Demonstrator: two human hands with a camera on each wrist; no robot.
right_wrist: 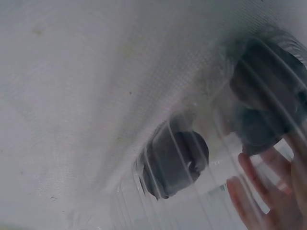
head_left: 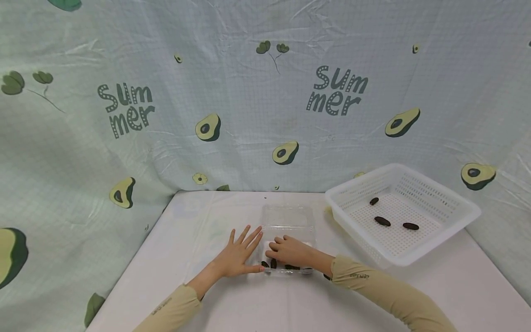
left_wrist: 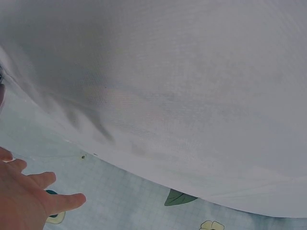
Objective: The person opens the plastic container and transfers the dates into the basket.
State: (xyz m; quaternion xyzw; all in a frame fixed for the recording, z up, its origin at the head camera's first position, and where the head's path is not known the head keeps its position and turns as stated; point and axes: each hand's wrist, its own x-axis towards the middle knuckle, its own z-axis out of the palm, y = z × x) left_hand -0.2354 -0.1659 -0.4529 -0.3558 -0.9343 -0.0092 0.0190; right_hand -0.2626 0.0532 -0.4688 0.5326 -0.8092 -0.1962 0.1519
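A clear plastic box [head_left: 288, 216] with its lid folded back lies on the table, with several dark brown, elongated pieces [head_left: 292, 267] along its near side. My right hand [head_left: 292, 251] reaches into the box from the right, fingers pointing left. Through the clear wall, the right wrist view shows a dark lump [right_wrist: 175, 163] and the fingers of that hand [right_wrist: 261, 184], spread, tips right at another lump [right_wrist: 266, 81]. My left hand [head_left: 234, 258] is spread flat at the box's left side, thumb tip at its near left corner and holding nothing.
A white perforated plastic basket [head_left: 398, 207] stands on the right of the table, holding 3 dark pieces [head_left: 382, 221]. Another dark piece [head_left: 327, 276] shows partly beneath the right sleeve. A printed avocado curtain [head_left: 244, 92] hangs behind the white table [head_left: 265, 309].
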